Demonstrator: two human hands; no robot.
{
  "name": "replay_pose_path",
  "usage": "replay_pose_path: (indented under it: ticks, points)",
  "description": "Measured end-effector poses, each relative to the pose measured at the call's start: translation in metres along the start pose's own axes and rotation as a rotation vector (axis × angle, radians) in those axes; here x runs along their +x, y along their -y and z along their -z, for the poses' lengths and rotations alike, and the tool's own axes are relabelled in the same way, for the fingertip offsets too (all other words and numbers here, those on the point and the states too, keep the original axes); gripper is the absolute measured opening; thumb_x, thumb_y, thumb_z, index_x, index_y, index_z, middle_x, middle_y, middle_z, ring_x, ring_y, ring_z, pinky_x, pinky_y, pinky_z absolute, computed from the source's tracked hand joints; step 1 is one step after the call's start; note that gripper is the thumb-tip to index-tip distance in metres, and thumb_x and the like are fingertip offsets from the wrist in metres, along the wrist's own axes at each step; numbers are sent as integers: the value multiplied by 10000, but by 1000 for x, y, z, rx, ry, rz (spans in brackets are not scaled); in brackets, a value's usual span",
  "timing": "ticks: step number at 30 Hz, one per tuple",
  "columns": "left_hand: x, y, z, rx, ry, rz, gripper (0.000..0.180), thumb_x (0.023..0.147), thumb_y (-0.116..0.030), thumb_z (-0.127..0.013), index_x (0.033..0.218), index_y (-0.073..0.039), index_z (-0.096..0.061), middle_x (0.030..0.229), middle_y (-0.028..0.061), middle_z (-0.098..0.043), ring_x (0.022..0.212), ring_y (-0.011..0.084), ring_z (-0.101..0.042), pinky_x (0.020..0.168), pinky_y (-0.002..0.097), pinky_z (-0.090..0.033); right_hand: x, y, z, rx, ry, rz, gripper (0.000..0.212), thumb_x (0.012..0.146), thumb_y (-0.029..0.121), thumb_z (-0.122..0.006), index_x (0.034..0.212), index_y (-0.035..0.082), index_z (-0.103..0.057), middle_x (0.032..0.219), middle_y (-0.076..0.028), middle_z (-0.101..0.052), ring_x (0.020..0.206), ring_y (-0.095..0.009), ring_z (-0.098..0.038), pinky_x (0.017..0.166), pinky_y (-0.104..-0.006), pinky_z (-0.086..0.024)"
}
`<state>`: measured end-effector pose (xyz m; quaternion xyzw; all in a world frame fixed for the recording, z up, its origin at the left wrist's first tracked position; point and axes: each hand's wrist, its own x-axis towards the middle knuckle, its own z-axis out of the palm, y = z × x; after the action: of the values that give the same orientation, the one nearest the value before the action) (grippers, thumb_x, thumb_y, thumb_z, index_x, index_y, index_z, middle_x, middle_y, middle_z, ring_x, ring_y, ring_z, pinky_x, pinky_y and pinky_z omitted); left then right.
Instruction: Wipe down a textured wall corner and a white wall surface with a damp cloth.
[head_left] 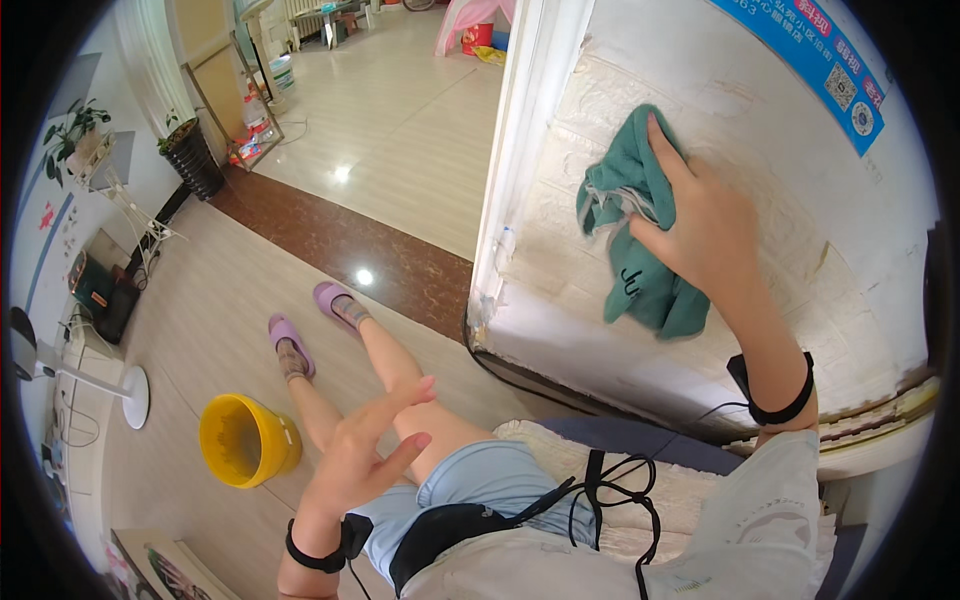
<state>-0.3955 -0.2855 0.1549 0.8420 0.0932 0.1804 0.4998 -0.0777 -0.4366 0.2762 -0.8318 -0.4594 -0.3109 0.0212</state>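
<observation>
My right hand (pixel 705 225) grips a bunched green cloth (pixel 655 285) and presses it against the white brick-patterned wall (pixel 800 200). Part of the cloth hangs below my fingers, and a greyish edge shows in its folds. Over my lap, my left hand (pixel 365 455) hovers with nothing in it, its thumb and fingers stretched out and apart. Each wrist wears a black band. On the floor to the left of my legs stands a yellow bucket (pixel 285 450); its inside looks partly shadowed.
Beside the wall is a white door frame (pixel 515 130). A blue printed poster (pixel 800 60) sits high on the wall. At left stand a white round-based lamp (pixel 135 398), a black plant pot (pixel 192 160) and a plant stand (pixel 120 195). A black cable (pixel 500 362) runs along the wall's foot.
</observation>
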Motion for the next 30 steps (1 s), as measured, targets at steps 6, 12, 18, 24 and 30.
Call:
replay_pose_path:
  ticks: [6, 12, 18, 24, 30]
  points:
    - [3, 0, 1, -2, 44, -40, 581, 797, 64, -637, 1350, -30, -489, 1178, 138, -637, 1117, 244, -599, 949, 334, -458, 15, 7, 11, 18, -24, 30, 845, 670, 383, -727, 1436, 190, -429, 739, -130, -585, 659, -292, -600, 575, -396, -485]
    - [14, -10, -3, 3, 70, -21, 543, 823, 22, -643, 1342, -28, -492, 1180, 135, -638, 1125, 244, -595, 945, 332, -457, -1, 0, 10, 121, -45, -21, 818, 677, 362, -724, 1419, 156, -450, 748, -135, -588, 686, -298, -601, 600, -392, -480]
    - [53, -12, -41, -9, 153, -40, 564, 861, -72, -652, 1379, -31, -433, 1265, 136, -583, 1186, 238, -552, 972, 367, -442, -34, 4, 3, 390, -87, 16, 762, 683, 295, -746, 1363, 61, -492, 858, -155, -636, 774, -318, -628, 683, -375, -495]
    - [87, -28, -104, -569, 247, 126, 701, 913, -256, -647, 1455, -36, -259, 1369, 182, -466, 1217, 259, -510, 927, 376, -478, -52, 43, 4, 1004, -143, 40, 652, 678, 221, -800, 1251, 35, -550, 974, -154, -635, 867, -310, -634, 763, -355, -496]
    - [87, -23, -102, -1006, 71, 187, 677, 843, -314, -741, 1342, -13, -395, 1277, 125, -530, 1148, 202, -539, 903, 335, -486, -62, 46, 6, 1211, -77, 89, 592, 664, 187, -833, 1162, 31, -555, 1011, -125, -603, 924, -277, -612, 809, -349, -481]
